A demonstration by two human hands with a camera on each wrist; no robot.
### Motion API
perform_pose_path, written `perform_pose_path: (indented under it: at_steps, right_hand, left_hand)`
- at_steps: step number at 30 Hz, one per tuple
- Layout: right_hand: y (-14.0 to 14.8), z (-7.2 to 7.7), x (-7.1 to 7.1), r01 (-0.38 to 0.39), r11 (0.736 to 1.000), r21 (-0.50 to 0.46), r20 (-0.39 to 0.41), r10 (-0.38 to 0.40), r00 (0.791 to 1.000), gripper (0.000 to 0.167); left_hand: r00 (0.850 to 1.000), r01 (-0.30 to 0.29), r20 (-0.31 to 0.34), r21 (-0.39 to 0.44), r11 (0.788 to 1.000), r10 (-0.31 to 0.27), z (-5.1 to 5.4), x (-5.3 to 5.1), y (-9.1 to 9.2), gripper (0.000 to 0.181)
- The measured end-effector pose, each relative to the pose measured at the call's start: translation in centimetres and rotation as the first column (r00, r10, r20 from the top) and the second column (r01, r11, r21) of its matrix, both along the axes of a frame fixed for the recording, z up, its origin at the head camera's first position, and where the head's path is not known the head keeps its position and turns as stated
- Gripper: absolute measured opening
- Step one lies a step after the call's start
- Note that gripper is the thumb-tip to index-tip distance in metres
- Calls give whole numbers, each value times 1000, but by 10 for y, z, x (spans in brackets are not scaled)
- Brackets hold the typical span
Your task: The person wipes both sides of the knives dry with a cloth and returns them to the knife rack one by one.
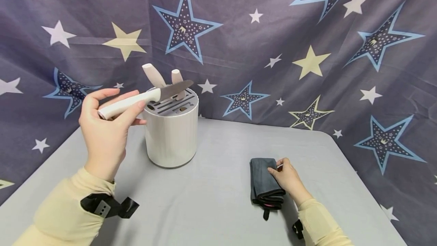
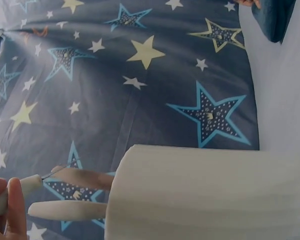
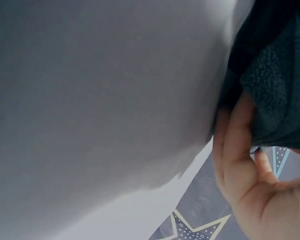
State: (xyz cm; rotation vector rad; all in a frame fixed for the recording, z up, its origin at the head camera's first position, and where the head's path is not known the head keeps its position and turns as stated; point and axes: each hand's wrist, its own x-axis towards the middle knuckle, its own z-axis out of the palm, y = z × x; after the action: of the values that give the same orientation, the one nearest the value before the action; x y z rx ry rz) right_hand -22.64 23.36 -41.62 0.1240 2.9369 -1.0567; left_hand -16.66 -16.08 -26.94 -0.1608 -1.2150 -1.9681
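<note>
My left hand (image 1: 106,132) pinches the white handle of a knife (image 1: 131,103), whose dark grey blade points right over the top of a knife block. That block (image 1: 172,136) is a white cylinder with a slotted grey top. Two white-handled knives (image 1: 153,75) stand in its slots. At the right of the table, my right hand (image 1: 290,179) grips the edge of a folded dark grey cloth (image 1: 264,177), thumb on top and fingers underneath. The right wrist view shows these fingers (image 3: 235,150) tucked under the fuzzy cloth (image 3: 280,95).
A light grey table (image 1: 218,185) carries the block at its left and the cloth at its right. Behind it hangs a purple-grey curtain (image 1: 246,48) printed with stars. A small black loop (image 1: 266,214) sticks out from the cloth's near edge.
</note>
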Motion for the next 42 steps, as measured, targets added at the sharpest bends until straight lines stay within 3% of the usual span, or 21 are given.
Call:
perform_pose_path:
  at_steps: [8, 16, 23, 27, 30, 32, 36, 42]
  right_hand:
    - [-1, 1, 1, -6, 1000, 17, -14, 6, 1000, 27]
    - [0, 0, 1, -17, 999, 28, -11, 17, 1000, 27]
    - [0, 0, 1, -10, 1000, 29, 0, 10, 1000, 27]
    - [0, 0, 0, -19, 999, 45, 0, 19, 1000, 27]
    - [0, 0, -1, -26, 998, 56, 2, 26, 1000, 27]
    - [-1, 0, 0, -28, 998, 59, 4, 28, 1000, 27]
    - [-1, 0, 0, -31, 998, 60, 9, 30, 999, 27]
    - [0, 0, 0, -36, 997, 63, 7, 36, 999, 27]
  left_hand:
    - [998, -52, -39, -4, 999, 52, 12, -4, -9, 44]
    - [994, -96, -57, -98, 991, 91, 16, -4, -16, 33]
    - [991, -132, -3, -169, 977, 134, 17, -8, -18, 27]
    - [972, -199, 59, -303, 932, 227, 17, -11, -17, 25]
    - [946, -262, 70, -408, 875, 316, 17, -14, -15, 23]
    - [936, -287, 59, -444, 849, 347, 19, -15, -15, 22]
    - [927, -309, 40, -480, 821, 372, 23, -16, -16, 25]
    - [918, -313, 53, -510, 801, 392, 26, -17, -16, 24]
